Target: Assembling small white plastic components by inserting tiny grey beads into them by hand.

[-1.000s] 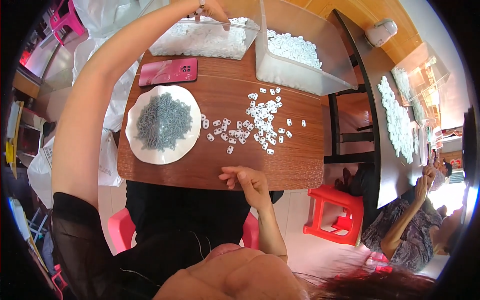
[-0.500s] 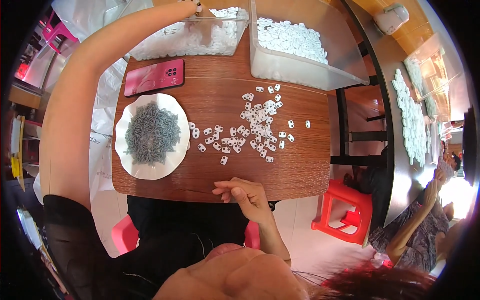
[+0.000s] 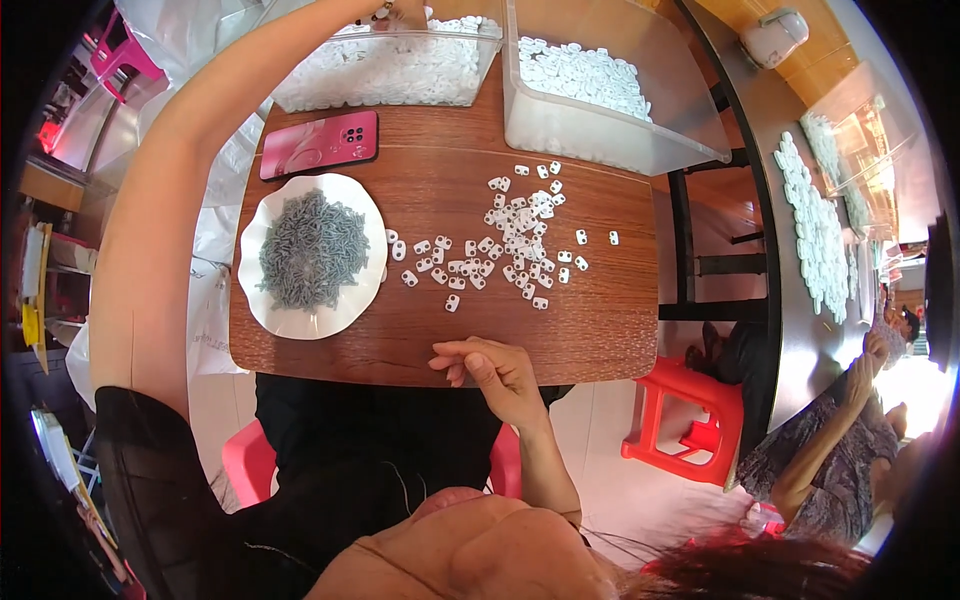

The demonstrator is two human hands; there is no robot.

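Observation:
My left hand [image 3: 403, 14] reaches to the far left clear plastic box [image 3: 390, 45], over the many white pieces [image 3: 440, 65] in it. The top of the view cuts it off, so its fingers and anything in them are mostly hidden. Near the table's front edge, my right hand [image 3: 500, 378] rests with loosely bent fingers and nothing visible in them. Ahead of it, small white two-holed plastic pieces [image 3: 525, 232] lie scattered on the brown table [image 3: 420, 335]. A white wavy-rimmed plate [image 3: 372, 255] on the left holds a heap of small grey-blue spiral pieces [image 3: 312, 250].
A pink phone [image 3: 322, 143] lies behind the plate. Another box [image 3: 600, 143] of white pieces stands at the back right. To the right are a red stool [image 3: 690, 410] and a dark table [image 3: 800, 360] with more white pieces; another person [image 3: 835, 440] sits beside it.
My left hand has shifted slightly right over the box, and more of the white pieces inside show. The view has moved a little; my right hand stays by the front edge.

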